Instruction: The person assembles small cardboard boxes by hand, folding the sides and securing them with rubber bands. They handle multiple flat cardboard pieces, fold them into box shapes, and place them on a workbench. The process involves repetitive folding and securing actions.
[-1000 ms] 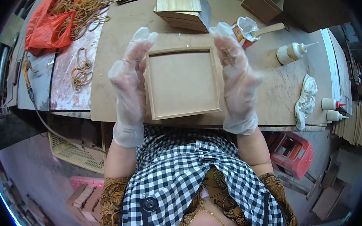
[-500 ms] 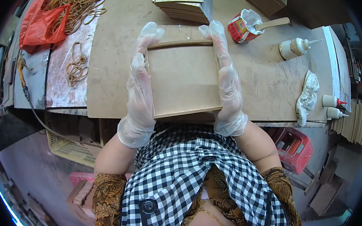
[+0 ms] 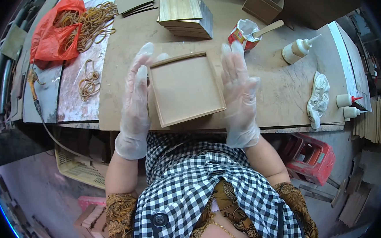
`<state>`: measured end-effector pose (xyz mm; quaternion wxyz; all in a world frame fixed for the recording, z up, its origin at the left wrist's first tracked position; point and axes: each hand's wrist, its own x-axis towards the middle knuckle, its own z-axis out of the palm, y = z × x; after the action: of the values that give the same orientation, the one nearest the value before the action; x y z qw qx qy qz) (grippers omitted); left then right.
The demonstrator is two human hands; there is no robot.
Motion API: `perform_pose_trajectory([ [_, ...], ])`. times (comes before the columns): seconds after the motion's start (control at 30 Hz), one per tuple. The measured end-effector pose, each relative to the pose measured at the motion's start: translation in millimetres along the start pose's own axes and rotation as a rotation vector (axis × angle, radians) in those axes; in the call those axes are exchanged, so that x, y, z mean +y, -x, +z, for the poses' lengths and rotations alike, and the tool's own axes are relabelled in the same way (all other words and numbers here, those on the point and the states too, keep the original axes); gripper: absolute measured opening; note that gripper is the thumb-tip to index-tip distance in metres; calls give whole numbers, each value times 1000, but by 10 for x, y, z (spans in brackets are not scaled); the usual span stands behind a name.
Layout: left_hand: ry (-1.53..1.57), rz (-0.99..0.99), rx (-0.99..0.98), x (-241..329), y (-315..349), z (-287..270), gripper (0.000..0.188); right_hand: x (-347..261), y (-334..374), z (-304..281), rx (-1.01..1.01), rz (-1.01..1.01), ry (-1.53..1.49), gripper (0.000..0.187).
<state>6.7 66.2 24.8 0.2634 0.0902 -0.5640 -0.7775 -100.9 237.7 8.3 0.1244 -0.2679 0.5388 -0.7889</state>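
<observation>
A shallow square box [image 3: 188,90] of thin brown board, with low raised walls, sits slightly turned near the front edge of the worktable [image 3: 278,108]. On its left side is my left hand [image 3: 135,94] in a clear plastic glove, fingers stretched out and the thumb close to the box wall; whether it touches cannot be told. My right hand [image 3: 240,91], gloved the same way, stands open with straight fingers to the right of the box, a small gap between them.
Stacked wood-faced panels [image 3: 180,9] stand behind the box. To the right are a glue tub [image 3: 242,29] with a wooden stick, a glue bottle [image 3: 298,49] and a crumpled white cloth [image 3: 318,96]. Rubber bands [image 3: 90,84] and a red plastic bag [image 3: 48,45] lie left. A red stool [image 3: 312,161] stands below.
Both hands have opened away from the box sides they were pressing. The box has turned slightly counterclockwise. The view has also shifted a little.
</observation>
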Motion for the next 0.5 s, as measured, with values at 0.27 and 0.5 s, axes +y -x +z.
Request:
perform_pose_trajectory([
  [0.27, -585, 415, 311, -158, 303, 268, 30, 114, -236, 89, 41, 246, -263, 66],
  [0.5, -560, 272, 382, -145, 184, -143, 58, 183, -530, -171, 46, 145, 37, 67],
])
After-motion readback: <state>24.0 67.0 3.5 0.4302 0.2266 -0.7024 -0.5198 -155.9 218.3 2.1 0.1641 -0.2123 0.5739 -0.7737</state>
